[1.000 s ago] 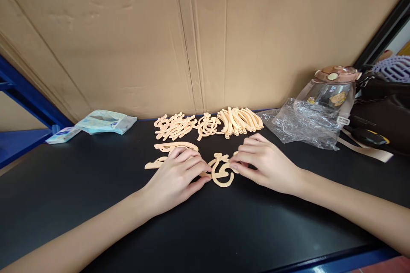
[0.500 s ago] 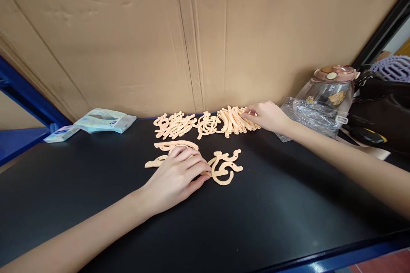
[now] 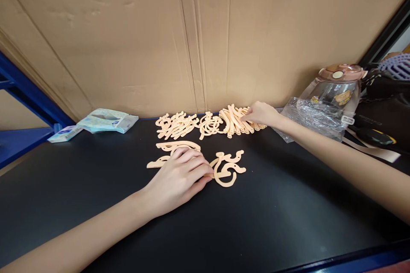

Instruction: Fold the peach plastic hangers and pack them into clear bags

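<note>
My left hand (image 3: 184,175) rests low over the table, thumb and fingers pinched on a peach plastic hanger part beside a curved hook piece (image 3: 226,184). Small wavy arm pieces (image 3: 235,166) lie just right of the hook. Partly hidden behind my left hand are longer curved hanger parts (image 3: 163,146). At the back, my right hand (image 3: 261,114) has its fingertips closed on a curved hanger arm in a pile of such arms (image 3: 235,121). A pile of hooks (image 3: 209,126) and another pile of small parts (image 3: 176,126) lie left of it.
A tissue pack (image 3: 107,120) and a smaller pack (image 3: 65,133) lie at the back left. Crumpled clear plastic (image 3: 307,115), a strapped water bottle (image 3: 339,87) and a black bag (image 3: 381,98) crowd the right. Cardboard (image 3: 144,42) stands behind the black table (image 3: 256,222).
My right hand has shifted a little into the pile of arms, its fingers drawn closer together, and some arms there have moved. My left hand keeps its place at the hook. The view has shifted slightly.
</note>
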### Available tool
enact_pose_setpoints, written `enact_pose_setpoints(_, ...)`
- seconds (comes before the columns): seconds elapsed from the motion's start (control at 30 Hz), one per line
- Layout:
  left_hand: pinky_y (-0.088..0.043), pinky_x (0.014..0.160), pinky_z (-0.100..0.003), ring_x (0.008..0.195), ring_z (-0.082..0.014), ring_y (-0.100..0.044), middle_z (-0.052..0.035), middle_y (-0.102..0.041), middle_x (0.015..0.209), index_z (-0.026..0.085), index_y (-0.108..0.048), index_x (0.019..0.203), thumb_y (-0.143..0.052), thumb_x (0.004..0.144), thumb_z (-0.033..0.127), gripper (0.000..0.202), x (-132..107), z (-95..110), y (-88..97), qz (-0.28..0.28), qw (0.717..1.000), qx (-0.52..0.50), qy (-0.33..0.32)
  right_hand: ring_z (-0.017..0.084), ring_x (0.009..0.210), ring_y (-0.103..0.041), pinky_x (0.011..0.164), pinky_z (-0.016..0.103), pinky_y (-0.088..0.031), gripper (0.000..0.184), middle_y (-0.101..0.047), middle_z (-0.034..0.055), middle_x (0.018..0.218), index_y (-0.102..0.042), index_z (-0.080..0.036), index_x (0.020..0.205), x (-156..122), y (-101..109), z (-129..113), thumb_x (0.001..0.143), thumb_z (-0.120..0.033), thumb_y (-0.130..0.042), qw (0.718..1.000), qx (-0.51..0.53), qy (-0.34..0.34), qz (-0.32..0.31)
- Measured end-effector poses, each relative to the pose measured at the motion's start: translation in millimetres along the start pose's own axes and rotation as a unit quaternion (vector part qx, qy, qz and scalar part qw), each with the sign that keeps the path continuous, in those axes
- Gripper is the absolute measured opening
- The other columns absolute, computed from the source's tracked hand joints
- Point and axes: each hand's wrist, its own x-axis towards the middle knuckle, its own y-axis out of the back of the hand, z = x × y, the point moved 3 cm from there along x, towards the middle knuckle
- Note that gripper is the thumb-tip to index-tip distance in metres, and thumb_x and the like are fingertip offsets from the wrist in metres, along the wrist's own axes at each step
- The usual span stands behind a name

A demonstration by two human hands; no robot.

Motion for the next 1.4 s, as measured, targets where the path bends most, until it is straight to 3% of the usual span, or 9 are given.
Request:
enact_pose_setpoints(0.2,-0.034,0.088,-0.031,0.094,-0.0166,-0.056,0.0017,-0.069,0.093,0.02,-0.063,0.095,-0.054,0.096,0.019,0.009,-2,-1,-0.3,0.0,1.0,0.005,-0.005,0.018,0.053,-0.053,0.05,0.028,-0.03,0.027,-0.052,0.0009,0.049,-0.062,-0.021,0.056,-8,5,3,0.077,-0.037,-0.058,0.999,0.013,-0.008,0.05)
enact_pose_setpoints(0.37,-0.036,0.089,-0.031,0.095,-0.0169,-0.058,0.0008,-0.07,0.094,0.019,-0.064,0.098,-0.054,0.096,0.02,0.01,-3,0,-1.3,0.004,1.0,0.022,-0.012,0.018,0.055,-0.054,0.055,0.029,-0.033,0.033,-0.058,0.0015,0.054,-0.068,-0.021,0.065,-36,18,6,0.085,-0.042,-0.052,0.994,0.027,0.031,0.104)
enact_pose_setpoints(0.43,-0.037,0.089,-0.032,0.095,-0.0172,-0.058,-0.0006,-0.07,0.094,0.018,-0.064,0.099,-0.054,0.096,0.021,0.011,-3,0,-1.4,0.007,0.999,0.031,-0.013,0.019,0.059,-0.057,0.059,0.03,-0.035,0.034,-0.064,0.0029,0.062,-0.07,-0.021,0.071,-51,22,7,0.088,-0.042,-0.051,0.988,0.037,0.073,0.134)
enact_pose_setpoints(0.6,-0.037,0.091,-0.034,0.1,-0.0194,-0.058,-0.0025,-0.07,0.107,0.021,-0.065,0.11,-0.053,0.096,0.022,0.019,-3,0,-1.8,0.0,0.998,0.055,-0.016,0.022,0.083,-0.06,0.077,0.036,-0.037,0.033,-0.07,0.0049,0.087,-0.072,-0.022,0.089,-87,16,0,0.095,-0.043,-0.048,0.946,0.052,0.272,0.169)
enact_pose_setpoints(0.83,-0.037,0.091,-0.033,0.104,-0.0177,-0.059,-0.0003,-0.071,0.112,0.024,-0.064,0.119,-0.051,0.096,0.017,0.027,-3,0,-2.0,-0.028,0.998,0.032,-0.046,0.02,0.092,-0.057,0.086,0.037,-0.035,0.028,-0.067,0.0037,0.096,-0.072,-0.024,0.098,-98,-3,-8,0.097,-0.038,-0.048,0.921,0.033,0.368,0.124)
enact_pose_setpoints(1.03,-0.039,0.093,-0.031,0.105,-0.0168,-0.06,-0.0012,-0.072,0.112,0.022,-0.063,0.119,-0.049,0.097,0.015,0.027,-3,2,-1.2,-0.032,0.996,0.007,-0.088,0.02,0.091,-0.058,0.089,0.037,-0.036,0.033,-0.068,0.0045,0.093,-0.067,-0.02,0.098,-96,-11,-8,0.101,-0.033,-0.037,0.921,0.095,0.369,0.081)
enact_pose_setpoints(1.23,-0.042,0.092,-0.029,0.107,-0.0161,-0.06,-0.0016,-0.072,0.113,0.022,-0.063,0.118,-0.048,0.097,0.016,0.027,-2,2,-2.9,-0.032,0.996,-0.014,-0.087,0.017,0.074,-0.06,0.076,0.033,-0.045,0.026,-0.064,0.0014,0.078,-0.057,-0.022,0.088,-91,-24,-7,0.1,-0.033,-0.037,0.928,0.213,0.304,0.014)
enact_pose_setpoints(1.4,-0.043,0.091,-0.029,0.108,-0.016,-0.06,-0.0013,-0.071,0.114,0.022,-0.062,0.12,-0.048,0.097,0.015,0.028,-3,1,-3.1,-0.026,0.996,-0.011,-0.084,0.018,0.082,-0.061,0.077,0.031,-0.046,0.024,-0.063,0.004,0.089,-0.056,-0.021,0.088,-93,-27,-7,0.099,-0.03,-0.037,0.937,0.176,0.295,0.056)
